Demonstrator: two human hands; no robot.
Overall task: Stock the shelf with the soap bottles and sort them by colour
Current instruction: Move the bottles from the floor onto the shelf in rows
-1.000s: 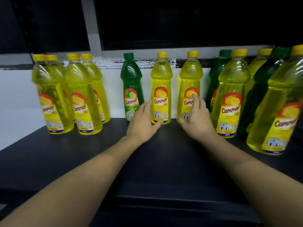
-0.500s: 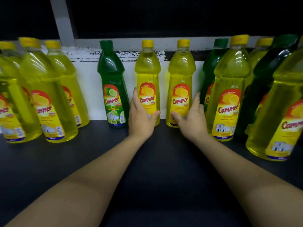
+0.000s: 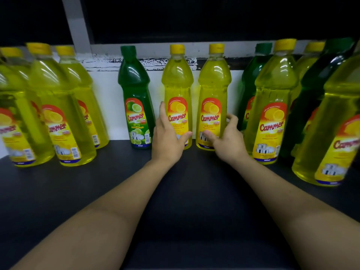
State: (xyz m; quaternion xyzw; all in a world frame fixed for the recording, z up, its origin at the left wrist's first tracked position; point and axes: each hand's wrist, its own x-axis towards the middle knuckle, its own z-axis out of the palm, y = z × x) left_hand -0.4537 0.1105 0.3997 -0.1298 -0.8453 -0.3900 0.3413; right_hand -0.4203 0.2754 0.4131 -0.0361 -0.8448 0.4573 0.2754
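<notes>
Two yellow lemon soap bottles stand side by side against the white back wall. My left hand wraps the lower part of the left yellow bottle, with the thumb across its label. My right hand wraps the lower part of the right yellow bottle, fingers curled round its right side. Both bottles stand upright on the dark shelf. A green lime bottle stands just left of my left hand, apart from it.
A cluster of yellow bottles fills the left of the shelf. On the right, yellow bottles and dark green bottles stand mixed together. A grey upright post rises behind the shelf.
The view has moved closer to the bottles. My right hand's fingers have curled round the right yellow bottle, and my left hand stays on the left one.
</notes>
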